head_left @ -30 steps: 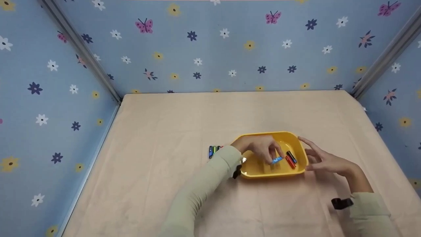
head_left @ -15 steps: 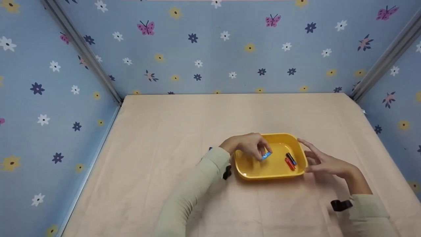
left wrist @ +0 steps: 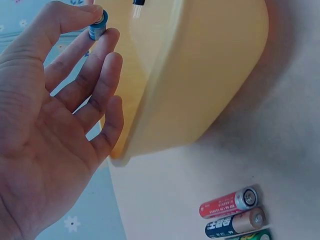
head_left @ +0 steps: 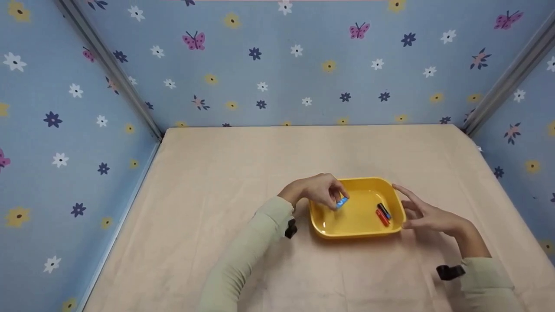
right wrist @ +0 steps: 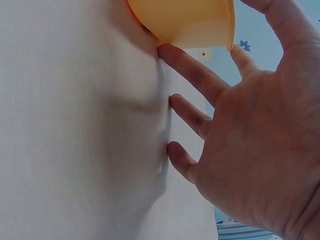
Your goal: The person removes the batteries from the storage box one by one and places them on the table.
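My left hand pinches a blue battery between thumb and fingertips, above the left part of a yellow tray. In the left wrist view, the end of that battery shows at the fingertips. Inside the tray, near its right end, lie a red battery and a black-and-blue battery, side by side. My right hand is at the tray's right end, fingers spread, with fingertips touching or very near the rim and wall.
Left of the tray, a red battery, a dark blue and copper one and a green one lie in a row on the cloth-covered table. My left arm hides them in the head view. Flowered panels surround the table.
With the blue battery in its fingers, my left hand has moved left across the tray. The row of batteries on the table has become hidden behind that arm. My right hand stays put.
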The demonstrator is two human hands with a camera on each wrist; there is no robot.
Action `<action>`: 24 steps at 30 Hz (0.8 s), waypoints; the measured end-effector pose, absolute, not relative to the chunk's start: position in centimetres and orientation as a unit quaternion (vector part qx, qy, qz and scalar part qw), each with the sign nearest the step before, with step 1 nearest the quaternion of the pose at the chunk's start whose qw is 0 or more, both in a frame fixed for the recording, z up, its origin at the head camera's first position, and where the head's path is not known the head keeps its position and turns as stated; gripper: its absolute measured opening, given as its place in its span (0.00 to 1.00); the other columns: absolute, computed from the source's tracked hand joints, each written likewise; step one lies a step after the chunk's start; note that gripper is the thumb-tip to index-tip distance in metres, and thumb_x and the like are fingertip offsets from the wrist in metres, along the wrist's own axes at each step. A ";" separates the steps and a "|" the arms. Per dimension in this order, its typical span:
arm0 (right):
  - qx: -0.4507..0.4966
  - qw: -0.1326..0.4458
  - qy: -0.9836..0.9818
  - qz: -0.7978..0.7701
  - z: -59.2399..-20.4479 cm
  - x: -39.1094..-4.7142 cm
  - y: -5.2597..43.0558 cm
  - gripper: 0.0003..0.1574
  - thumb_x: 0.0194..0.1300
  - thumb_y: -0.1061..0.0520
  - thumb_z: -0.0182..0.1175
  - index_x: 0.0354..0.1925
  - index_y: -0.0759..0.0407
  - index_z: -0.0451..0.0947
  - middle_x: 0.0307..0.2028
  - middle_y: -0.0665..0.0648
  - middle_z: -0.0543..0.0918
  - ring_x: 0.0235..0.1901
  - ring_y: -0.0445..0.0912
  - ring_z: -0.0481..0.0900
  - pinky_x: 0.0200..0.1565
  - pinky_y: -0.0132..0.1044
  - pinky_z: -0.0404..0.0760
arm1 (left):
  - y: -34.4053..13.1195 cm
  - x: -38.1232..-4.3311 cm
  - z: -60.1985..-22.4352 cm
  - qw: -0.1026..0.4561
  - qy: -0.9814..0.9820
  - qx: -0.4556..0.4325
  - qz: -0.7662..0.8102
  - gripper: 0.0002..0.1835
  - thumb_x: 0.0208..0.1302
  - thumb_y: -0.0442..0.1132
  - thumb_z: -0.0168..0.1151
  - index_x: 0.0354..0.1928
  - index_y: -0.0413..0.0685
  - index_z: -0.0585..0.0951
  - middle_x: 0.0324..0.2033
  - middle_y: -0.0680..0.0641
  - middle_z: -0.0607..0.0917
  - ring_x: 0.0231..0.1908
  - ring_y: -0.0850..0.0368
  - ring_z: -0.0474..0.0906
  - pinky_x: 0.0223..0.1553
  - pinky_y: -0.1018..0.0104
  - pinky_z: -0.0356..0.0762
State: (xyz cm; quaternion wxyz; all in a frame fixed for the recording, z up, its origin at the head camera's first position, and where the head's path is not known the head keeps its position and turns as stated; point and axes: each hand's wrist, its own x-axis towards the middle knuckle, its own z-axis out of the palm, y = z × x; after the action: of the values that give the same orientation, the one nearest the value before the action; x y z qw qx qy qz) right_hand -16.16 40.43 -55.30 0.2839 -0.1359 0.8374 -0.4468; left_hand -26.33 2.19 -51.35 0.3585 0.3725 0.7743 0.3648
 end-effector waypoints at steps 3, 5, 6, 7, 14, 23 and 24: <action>-0.135 0.284 0.837 -0.448 -55.3 -16.1 40.4 0.74 0.74 0.49 0.72 0.94 0.42 0.30 0.88 0.79 0.53 0.86 0.84 0.50 0.73 0.92 0.55 | 1.8 -26.2 -51.4 0.351 0.774 0.372 0.373 0.23 0.68 0.28 0.74 0.65 0.36 0.88 0.43 0.48 0.88 0.41 0.64 0.80 0.47 0.78 0.80; -0.137 0.284 0.835 -0.450 -55.3 -16.0 40.4 0.74 0.74 0.49 0.72 0.94 0.43 0.29 0.88 0.79 0.53 0.85 0.84 0.50 0.73 0.92 0.54 | 1.5 -26.1 -51.4 0.345 0.774 0.368 0.383 0.24 0.68 0.29 0.74 0.65 0.36 0.88 0.43 0.48 0.88 0.42 0.64 0.80 0.48 0.78 0.80; -0.137 0.285 0.834 -0.452 -55.3 -16.0 40.4 0.74 0.74 0.49 0.72 0.93 0.43 0.29 0.88 0.79 0.53 0.85 0.84 0.50 0.73 0.92 0.54 | 1.4 -26.0 -51.4 0.341 0.774 0.364 0.388 0.24 0.68 0.29 0.74 0.65 0.36 0.88 0.44 0.48 0.88 0.42 0.64 0.80 0.48 0.77 0.80; -0.138 0.285 0.834 -0.452 -55.3 -16.0 40.4 0.74 0.74 0.49 0.72 0.93 0.43 0.29 0.88 0.79 0.53 0.85 0.84 0.49 0.73 0.92 0.54 | 1.2 -25.9 -51.4 0.335 0.776 0.362 0.393 0.24 0.68 0.29 0.74 0.65 0.36 0.88 0.44 0.47 0.89 0.42 0.64 0.81 0.48 0.77 0.80; -0.134 0.289 0.833 -0.453 -55.4 -16.1 40.3 0.74 0.73 0.48 0.72 0.93 0.43 0.29 0.88 0.79 0.52 0.86 0.84 0.49 0.74 0.92 0.54 | 0.3 -25.3 -51.4 0.283 0.793 0.356 0.405 0.25 0.67 0.31 0.75 0.66 0.37 0.88 0.51 0.38 0.92 0.43 0.63 0.80 0.49 0.76 0.80; -0.131 0.291 0.835 -0.448 -55.5 -16.2 40.3 0.75 0.73 0.47 0.72 0.93 0.41 0.29 0.88 0.78 0.53 0.86 0.84 0.48 0.74 0.92 0.54 | -0.7 -24.9 -51.7 0.202 0.835 0.336 0.386 0.26 0.65 0.33 0.76 0.66 0.40 0.89 0.50 0.39 0.94 0.41 0.60 0.83 0.46 0.76 0.78; -0.132 0.291 0.835 -0.448 -55.5 -16.2 40.3 0.75 0.72 0.47 0.72 0.94 0.41 0.29 0.88 0.78 0.54 0.86 0.84 0.48 0.74 0.92 0.55 | -0.7 -24.9 -51.7 0.192 0.840 0.330 0.384 0.26 0.65 0.34 0.77 0.65 0.42 0.89 0.50 0.39 0.95 0.42 0.59 0.84 0.46 0.76 0.79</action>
State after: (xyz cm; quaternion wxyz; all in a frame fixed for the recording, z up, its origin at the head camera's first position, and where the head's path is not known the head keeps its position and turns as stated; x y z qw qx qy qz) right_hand -16.18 40.26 -55.49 0.2906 -0.1315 0.8352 -0.4480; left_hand -24.85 -0.70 -51.70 0.1923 0.3304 0.8403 0.3844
